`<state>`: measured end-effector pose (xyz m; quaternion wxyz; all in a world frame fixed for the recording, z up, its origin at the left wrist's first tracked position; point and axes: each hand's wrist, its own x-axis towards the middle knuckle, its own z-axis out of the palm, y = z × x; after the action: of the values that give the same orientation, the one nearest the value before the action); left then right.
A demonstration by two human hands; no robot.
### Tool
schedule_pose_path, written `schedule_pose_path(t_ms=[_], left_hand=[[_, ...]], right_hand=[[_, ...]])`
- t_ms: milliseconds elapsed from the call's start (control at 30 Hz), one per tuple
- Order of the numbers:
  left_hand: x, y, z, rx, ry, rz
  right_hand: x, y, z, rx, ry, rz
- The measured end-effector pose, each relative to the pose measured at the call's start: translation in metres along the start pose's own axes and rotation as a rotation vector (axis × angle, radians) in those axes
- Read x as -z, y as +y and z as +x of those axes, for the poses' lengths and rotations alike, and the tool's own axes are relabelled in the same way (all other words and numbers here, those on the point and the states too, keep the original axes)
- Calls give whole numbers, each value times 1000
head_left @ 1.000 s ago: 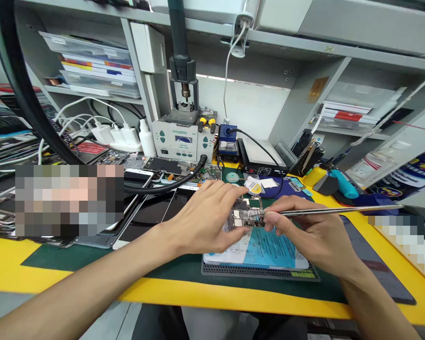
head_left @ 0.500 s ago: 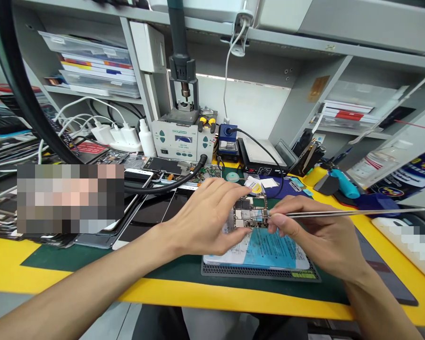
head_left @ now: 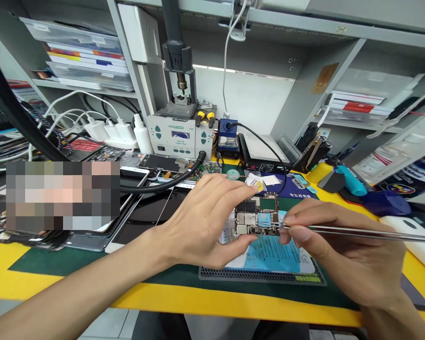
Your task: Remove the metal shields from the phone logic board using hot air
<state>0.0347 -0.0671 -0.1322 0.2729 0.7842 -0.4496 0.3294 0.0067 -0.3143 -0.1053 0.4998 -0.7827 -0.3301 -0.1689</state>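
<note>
A small circuit board (head_left: 248, 219) is gripped at its upper and lower edges between the fingers and thumb of my left hand (head_left: 203, 222). It is held over a blue-and-white pad (head_left: 269, 255) that lies on a dark perforated tray (head_left: 230, 274). My right hand (head_left: 335, 241) pinches metal tweezers (head_left: 361, 232), whose handle end points right. The tweezer tips are over the right part of the board, by a light blue patch. Whether they touch it, I cannot tell.
A grey hot-air station (head_left: 175, 137) stands at the back, its black hose (head_left: 156, 188) curving low behind my left hand. Phones (head_left: 145, 212) are piled at the left. Yellow and blue tools (head_left: 352, 179) lie at the right.
The view has shifted slightly. Both hands, the board and the tweezers appear a little further right and nearer, and my right hand has moved further from my left hand.
</note>
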Motion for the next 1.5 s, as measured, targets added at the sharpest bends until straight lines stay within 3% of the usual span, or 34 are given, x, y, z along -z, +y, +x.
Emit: schedule_pose_path(t_ms=[567, 900, 1100, 1500], left_hand=[[1, 2, -1, -3, -5, -11], [0, 1, 0, 11, -10, -16], [-1, 0, 1, -8, 7, -3], [0, 1, 1, -15, 1, 24]], right_hand=[[0, 1, -2, -10, -2, -56], [1, 3, -2, 24, -7, -89], [0, 4, 3, 123, -20, -67], [-1, 2, 4, 125, -35, -66]])
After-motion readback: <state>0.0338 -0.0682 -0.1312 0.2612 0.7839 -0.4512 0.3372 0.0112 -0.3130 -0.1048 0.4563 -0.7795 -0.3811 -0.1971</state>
